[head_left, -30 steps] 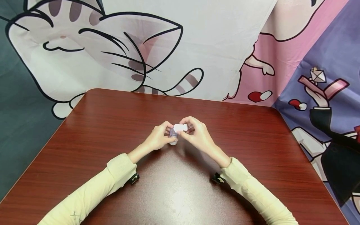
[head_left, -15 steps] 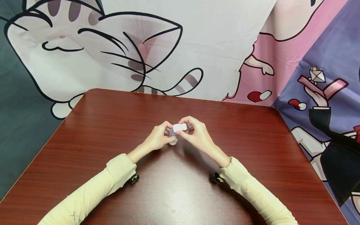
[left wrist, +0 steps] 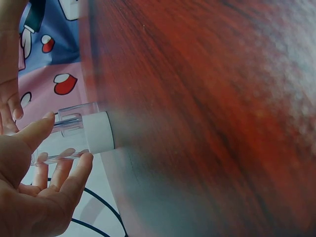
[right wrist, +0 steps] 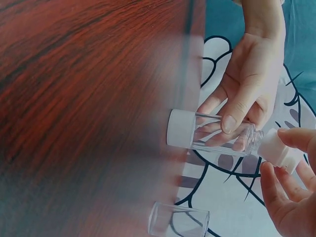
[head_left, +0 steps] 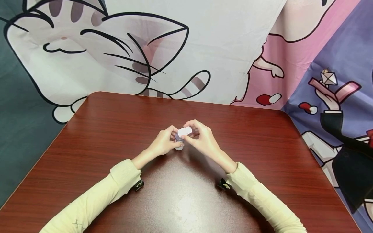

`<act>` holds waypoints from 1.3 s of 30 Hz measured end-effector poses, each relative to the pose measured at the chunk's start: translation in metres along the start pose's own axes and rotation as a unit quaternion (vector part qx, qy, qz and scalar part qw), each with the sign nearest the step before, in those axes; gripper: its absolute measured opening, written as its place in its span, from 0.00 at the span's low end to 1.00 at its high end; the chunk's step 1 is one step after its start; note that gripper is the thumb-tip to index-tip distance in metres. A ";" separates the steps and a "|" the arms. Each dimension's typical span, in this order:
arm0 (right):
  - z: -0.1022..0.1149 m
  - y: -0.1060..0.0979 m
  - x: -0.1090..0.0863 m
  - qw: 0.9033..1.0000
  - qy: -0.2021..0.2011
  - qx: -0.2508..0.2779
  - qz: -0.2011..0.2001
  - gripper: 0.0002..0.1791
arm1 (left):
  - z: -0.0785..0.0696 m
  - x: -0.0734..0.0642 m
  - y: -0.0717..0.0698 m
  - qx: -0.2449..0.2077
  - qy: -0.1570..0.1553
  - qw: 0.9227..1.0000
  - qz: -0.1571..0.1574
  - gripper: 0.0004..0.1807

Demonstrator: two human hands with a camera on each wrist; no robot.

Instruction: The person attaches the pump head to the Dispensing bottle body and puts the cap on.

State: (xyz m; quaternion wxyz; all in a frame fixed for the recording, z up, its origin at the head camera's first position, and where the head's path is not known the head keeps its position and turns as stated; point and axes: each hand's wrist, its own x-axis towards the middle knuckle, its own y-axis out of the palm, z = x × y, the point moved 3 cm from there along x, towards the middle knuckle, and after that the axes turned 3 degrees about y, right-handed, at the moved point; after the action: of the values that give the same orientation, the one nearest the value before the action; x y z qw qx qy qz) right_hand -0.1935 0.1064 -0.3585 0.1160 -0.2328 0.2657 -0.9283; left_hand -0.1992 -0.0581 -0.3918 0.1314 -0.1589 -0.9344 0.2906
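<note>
In the head view my left hand grips a small clear bottle by its sides over the middle of the table. The bottle is upright, with a threaded clear neck and a white base close to the tabletop. My right hand pinches a white bottle top between thumb and fingers. That top is tilted, with its wide end right at the bottle's mouth in the right wrist view. A clear cylindrical cap stands apart from the bottle, touched by neither hand.
The reddish-brown wooden table spreads around both hands, with its far edge behind them. A cloth backdrop with cartoon figures hangs just past that edge. A small black device is strapped under each sleeve.
My right hand has moved slightly left, and the white top has tilted from nearly level to slanting down over the bottle's mouth. The left hand and bottle have stayed put.
</note>
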 end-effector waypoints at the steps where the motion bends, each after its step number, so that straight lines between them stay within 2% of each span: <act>1: 0.000 0.000 0.000 1.000 0.001 0.000 0.000 0.17 | 0.000 0.000 0.000 -0.001 0.000 1.000 0.000 0.22; 10: 0.002 0.002 0.000 1.000 -0.001 0.008 -0.006 0.20 | -0.001 -0.001 0.000 -0.003 0.001 1.000 0.001 0.22; 19: 0.002 0.002 0.002 1.000 -0.006 0.000 -0.012 0.18 | 0.000 0.000 0.000 -0.009 0.006 1.000 0.000 0.21; 24: 0.003 0.004 0.001 1.000 -0.010 0.014 -0.014 0.19 | 0.001 0.000 0.001 -0.008 0.005 1.000 0.003 0.21; 29: 0.003 0.005 0.001 0.999 -0.025 0.012 -0.017 0.22 | 0.001 0.000 0.001 -0.014 0.001 1.000 0.004 0.21; 39: 0.003 0.007 0.001 0.999 -0.046 0.013 -0.014 0.20 | 0.002 0.000 0.002 -0.012 -0.013 1.000 0.009 0.22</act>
State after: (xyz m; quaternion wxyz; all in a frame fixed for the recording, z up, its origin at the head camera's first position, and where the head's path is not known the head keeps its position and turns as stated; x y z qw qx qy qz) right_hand -0.1921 0.0995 -0.3597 0.1185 -0.2778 0.2449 -0.9213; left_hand -0.1992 -0.0579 -0.3945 0.1146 -0.1648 -0.9381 0.2823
